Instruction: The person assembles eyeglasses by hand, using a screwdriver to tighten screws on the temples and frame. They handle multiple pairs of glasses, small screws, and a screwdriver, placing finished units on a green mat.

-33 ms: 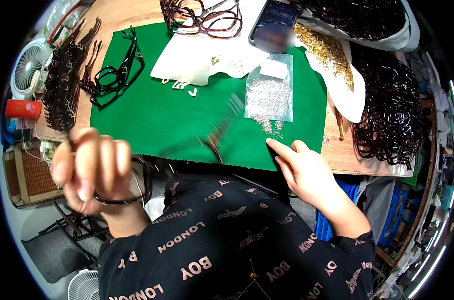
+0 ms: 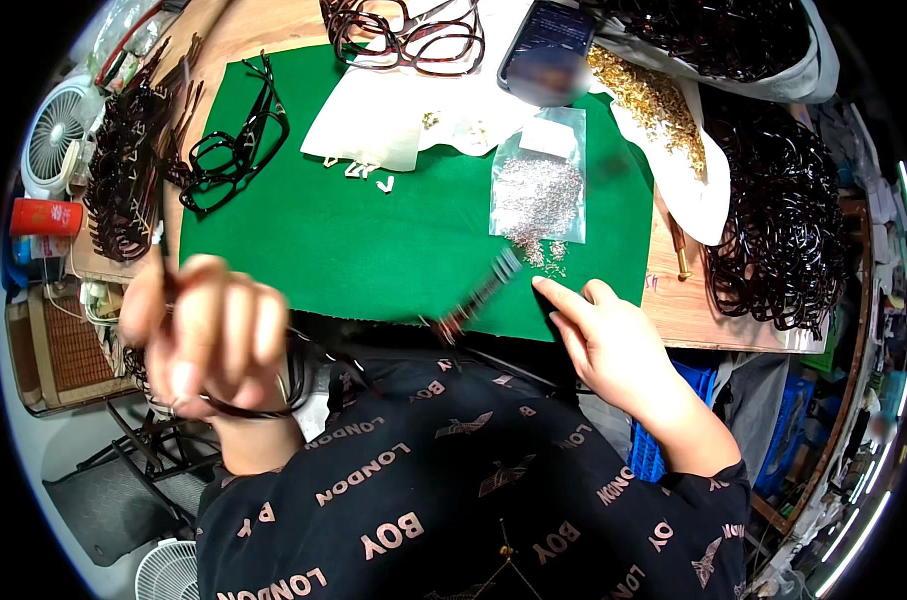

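Observation:
My left hand (image 2: 214, 335), smeared by motion, is closed on a dark eyeglass frame (image 2: 299, 380) below the near edge of the green mat (image 2: 374, 250). A thin dark piece (image 2: 164, 265) with a pale tip rises beside its fingers. A blurred dark eyeglass temple (image 2: 479, 300) reaches over the mat toward my right hand; where it joins the frame is unclear. My right hand (image 2: 609, 335) rests on the mat, index finger stretched out, nothing visible in it. Its fingertip lies beside small silvery metal parts (image 2: 544, 255) spilled from a clear bag (image 2: 539, 195).
Black glasses (image 2: 234, 150) lie on the mat's left, beside piled dark temples (image 2: 124, 180). Brown glasses (image 2: 434, 45), a phone (image 2: 549, 45) and white paper (image 2: 364, 125) lie at the back. Gold-coloured parts (image 2: 654, 100), a screwdriver (image 2: 680, 250) and heaped dark frames (image 2: 779, 220) are right.
My left hand has shifted slightly right with the frame. The blurred temple has swung down and right, toward the silvery parts. My right hand has not moved.

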A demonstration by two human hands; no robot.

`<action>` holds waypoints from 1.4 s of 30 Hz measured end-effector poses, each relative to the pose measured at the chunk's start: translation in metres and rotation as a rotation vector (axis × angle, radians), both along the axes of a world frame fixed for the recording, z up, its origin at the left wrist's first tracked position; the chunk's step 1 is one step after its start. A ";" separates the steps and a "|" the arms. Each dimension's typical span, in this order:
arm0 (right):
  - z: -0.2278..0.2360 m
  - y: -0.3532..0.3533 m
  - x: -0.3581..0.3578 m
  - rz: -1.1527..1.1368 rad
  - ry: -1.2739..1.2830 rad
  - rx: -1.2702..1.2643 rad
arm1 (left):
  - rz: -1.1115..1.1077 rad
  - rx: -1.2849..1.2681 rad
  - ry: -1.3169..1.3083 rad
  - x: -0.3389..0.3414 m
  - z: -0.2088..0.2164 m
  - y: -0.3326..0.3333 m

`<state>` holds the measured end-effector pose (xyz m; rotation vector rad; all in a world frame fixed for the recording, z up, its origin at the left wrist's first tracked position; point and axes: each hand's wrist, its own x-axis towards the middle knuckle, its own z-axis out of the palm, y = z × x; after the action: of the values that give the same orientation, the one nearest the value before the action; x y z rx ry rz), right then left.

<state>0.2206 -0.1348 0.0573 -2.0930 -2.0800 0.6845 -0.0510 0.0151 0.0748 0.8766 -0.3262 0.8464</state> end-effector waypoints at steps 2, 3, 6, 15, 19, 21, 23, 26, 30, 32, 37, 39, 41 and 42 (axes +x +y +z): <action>0.001 0.000 -0.001 -0.002 -0.030 -0.020 | -0.013 -0.421 -0.033 0.022 -0.015 -0.026; 0.002 0.001 -0.003 0.005 -0.042 -0.029 | -0.075 -0.500 -0.008 0.031 -0.027 -0.034; -0.010 0.000 0.003 0.067 0.449 0.176 | -0.290 -0.758 0.093 0.060 -0.059 -0.052; 0.011 0.017 -0.020 -0.504 1.645 -0.755 | -0.343 -0.851 0.058 0.084 -0.094 -0.059; 0.012 0.022 -0.025 -0.552 1.718 -0.762 | -0.352 -0.832 0.048 0.083 -0.097 -0.062; 0.010 0.021 -0.025 -0.561 1.755 -0.773 | -0.367 -0.832 0.018 0.083 -0.097 -0.062; 0.008 0.020 -0.026 -0.560 1.797 -0.782 | -0.378 -0.816 0.003 0.083 -0.099 -0.061; 0.003 0.017 -0.025 -0.542 1.838 -0.788 | -0.407 -0.771 0.013 0.082 -0.105 -0.061; 0.003 0.016 -0.025 -0.559 1.820 -0.768 | -0.489 -0.749 0.038 0.081 -0.107 -0.057; 0.000 0.016 -0.025 -0.556 1.764 -0.723 | -0.518 -0.792 0.082 0.079 -0.106 -0.056; -0.003 0.014 -0.017 -0.426 1.580 -0.648 | -0.439 -0.713 0.136 0.081 -0.100 -0.063; -0.003 0.010 -0.009 -0.321 1.504 -0.653 | -0.401 -0.677 0.188 0.075 -0.093 -0.065; -0.003 0.001 0.009 -0.201 0.915 -0.278 | -0.306 -0.617 0.136 0.055 -0.073 -0.048; -0.002 -0.004 0.015 -0.156 0.619 -0.096 | -0.238 -0.570 0.095 0.044 -0.064 -0.030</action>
<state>0.2359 -0.1389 0.0548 -1.7477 -1.5540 1.2318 -0.0066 -0.0151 0.0109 0.3352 -0.0905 0.6241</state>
